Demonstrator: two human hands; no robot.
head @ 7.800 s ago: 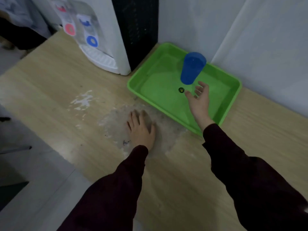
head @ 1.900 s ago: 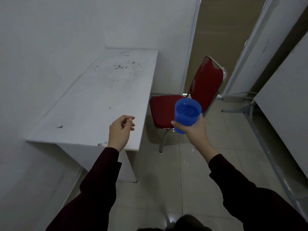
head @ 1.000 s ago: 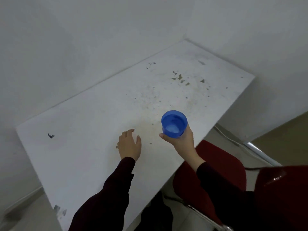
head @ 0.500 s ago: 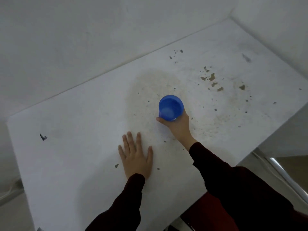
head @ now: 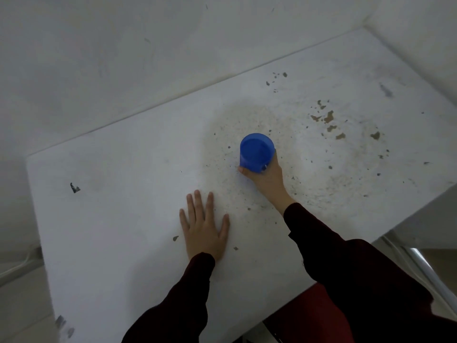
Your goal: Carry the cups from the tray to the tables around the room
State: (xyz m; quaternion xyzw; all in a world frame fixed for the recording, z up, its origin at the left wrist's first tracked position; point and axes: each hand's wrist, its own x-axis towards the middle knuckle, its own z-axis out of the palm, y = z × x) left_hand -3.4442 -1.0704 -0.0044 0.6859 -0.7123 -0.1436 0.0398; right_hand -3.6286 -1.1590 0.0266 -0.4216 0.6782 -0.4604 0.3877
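Observation:
A blue plastic cup [head: 256, 152] stands upright near the middle of a stained white table [head: 123, 194]. My right hand [head: 267, 178] is wrapped around the cup's near side and base, with fingers hidden behind it. My left hand [head: 204, 230] lies flat on the tabletop with fingers spread, to the left of and nearer than the cup. The green tray is not in view.
White walls run along the table's far side and right end. A red chair seat [head: 309, 318] sits under the table's near edge at the lower right, with a metal bar [head: 425, 268] beside it. The floor shows at the lower left.
The cup has come down from mid-air onto the tabletop, still in my right hand. My left hand has flattened onto the table.

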